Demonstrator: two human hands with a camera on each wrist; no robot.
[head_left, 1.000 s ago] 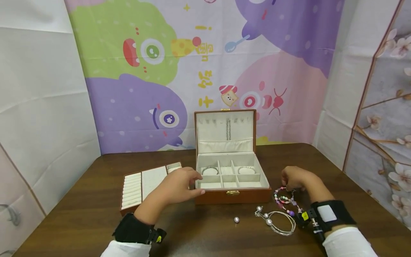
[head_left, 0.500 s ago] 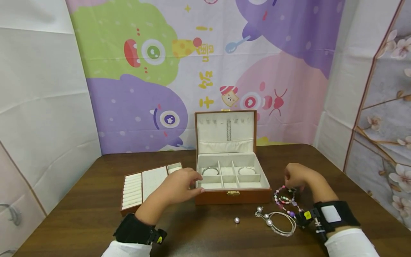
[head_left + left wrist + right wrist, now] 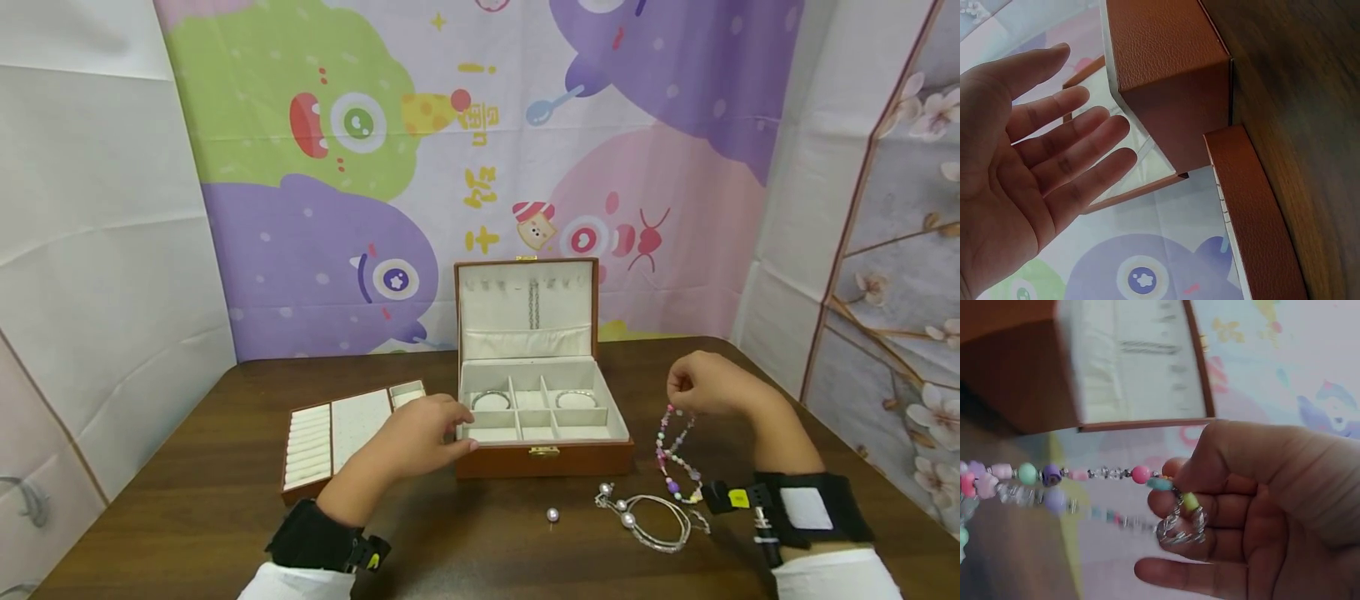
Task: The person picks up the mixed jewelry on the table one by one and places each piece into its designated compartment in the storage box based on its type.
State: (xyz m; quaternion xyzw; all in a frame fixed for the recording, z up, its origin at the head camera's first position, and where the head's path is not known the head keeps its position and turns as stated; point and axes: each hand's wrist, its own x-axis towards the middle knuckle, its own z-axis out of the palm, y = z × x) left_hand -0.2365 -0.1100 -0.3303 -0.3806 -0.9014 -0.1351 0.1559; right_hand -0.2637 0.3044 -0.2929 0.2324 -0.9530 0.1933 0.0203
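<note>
My right hand (image 3: 708, 383) pinches one end of a colourful beaded bracelet (image 3: 663, 450) between thumb and fingertips. The strand hangs down toward the table; in the right wrist view its pink, purple and mint beads (image 3: 1027, 474) stretch left from the fingers. My left hand (image 3: 420, 433) has relaxed, spread fingers beside the left front corner of a brown jewelry box (image 3: 495, 460). In the left wrist view that palm (image 3: 1016, 169) holds nothing. The box's lid stands up, with a silver chain (image 3: 534, 304) hanging inside, and silver bracelets (image 3: 491, 399) lie in two compartments.
A removable jewelry tray (image 3: 360, 425) with ring rolls lies left of the box, partly behind my left forearm. In front of the box are a pearl-headed pin (image 3: 552, 515) and a silver bracelet with pearls (image 3: 660, 546). A cartoon cloth (image 3: 300, 250) hangs behind the table.
My right hand has risen from the table, lifting the beaded bracelet from a coiled heap into a hanging strand. The left hand stays where it was.
</note>
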